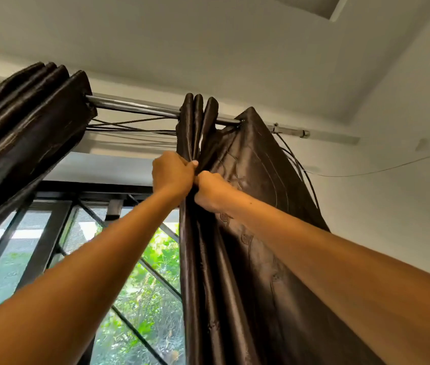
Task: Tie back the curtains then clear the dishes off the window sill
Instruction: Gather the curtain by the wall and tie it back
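Observation:
Two dark brown satin curtains hang from a chrome rod (134, 106) near the ceiling. The right curtain (237, 259) is bunched into folds at the middle of the view. Both my arms reach up to it. My left hand (173, 175) grips the gathered folds a little below the rod. My right hand (212, 192) grips the same curtain just to the right of and below the left hand, and the two hands touch. The left curtain (24, 133) is pushed together at the upper left. The window sill and the dishes are out of view.
A window with a dark metal frame and diagonal grille bars (153, 275) shows green foliage behind the arms. Thin cords (129, 127) run under the rod, and more hang beside the right curtain (303, 175). White wall and ceiling surround it.

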